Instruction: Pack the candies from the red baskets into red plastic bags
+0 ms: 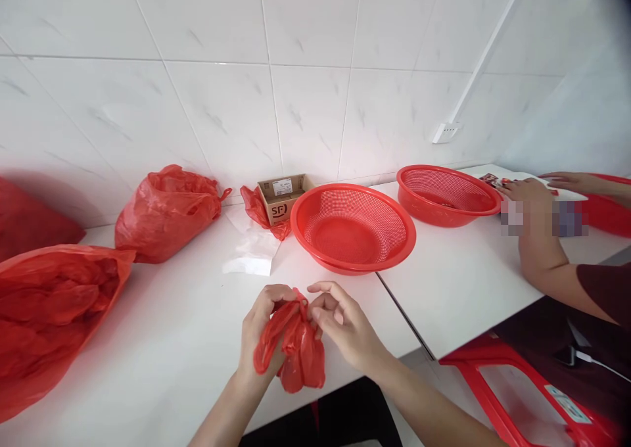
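A thin red plastic bag point(300, 355), bunched up and hanging in loops, is held over the white table. My left hand point(259, 319) is closed around it, with thumb and fingers at its gathered top. From the other side, my right hand point(348, 325) touches the same top with thumb and bent fingers pinched on its edge, while the index finger arches above. Whatever may be inside the bag cannot be made out. Just beyond both hands stands a red plastic colander basket point(352, 266) with nothing visible in it.
At left lie a full red bag point(167, 217) and an open bag of red plastic point(54, 315). A cardboard box point(283, 204) stands by the wall. Another colander point(444, 217) is at right, near a co-worker's hands point(530, 194). A red stool point(522, 381) is below.
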`<act>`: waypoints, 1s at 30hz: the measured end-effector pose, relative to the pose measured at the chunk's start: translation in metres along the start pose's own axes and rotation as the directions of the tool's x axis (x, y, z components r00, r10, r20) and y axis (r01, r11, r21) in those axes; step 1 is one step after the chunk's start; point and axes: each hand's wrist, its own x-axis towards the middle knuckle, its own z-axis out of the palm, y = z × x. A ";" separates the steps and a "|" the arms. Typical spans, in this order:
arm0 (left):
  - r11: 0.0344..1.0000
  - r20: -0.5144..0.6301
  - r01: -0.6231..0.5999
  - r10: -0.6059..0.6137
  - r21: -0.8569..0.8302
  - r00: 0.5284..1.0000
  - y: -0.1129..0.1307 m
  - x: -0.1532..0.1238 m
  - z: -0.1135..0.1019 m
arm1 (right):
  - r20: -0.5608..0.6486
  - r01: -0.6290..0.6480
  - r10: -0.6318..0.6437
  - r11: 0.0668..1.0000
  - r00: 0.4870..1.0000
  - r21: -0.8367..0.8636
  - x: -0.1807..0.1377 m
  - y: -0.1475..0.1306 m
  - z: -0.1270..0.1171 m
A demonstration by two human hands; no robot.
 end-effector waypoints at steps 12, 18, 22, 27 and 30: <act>0.989 0.165 0.114 -0.129 0.097 0.978 0.014 0.019 -0.049 | 0.122 0.280 -0.288 0.611 0.950 -0.740 -0.001 -0.015 -0.012; 0.946 0.126 0.298 -0.313 0.125 0.941 0.035 0.029 -0.068 | 0.150 0.348 -0.344 0.638 0.927 -0.687 -0.004 -0.012 -0.015; 0.947 0.349 0.298 -0.320 0.118 0.881 0.060 0.046 -0.068 | 0.212 0.428 -0.375 0.729 0.902 -0.534 0.002 -0.023 -0.007; 0.968 0.291 0.164 -0.215 0.190 0.932 0.089 0.064 -0.075 | 0.243 0.195 -0.110 0.910 0.964 -0.365 0.013 -0.020 0.027; 0.944 0.189 0.062 -0.128 0.323 0.974 0.107 0.063 -0.108 | 0.272 0.183 -0.096 0.932 0.957 -0.312 0.011 -0.021 0.050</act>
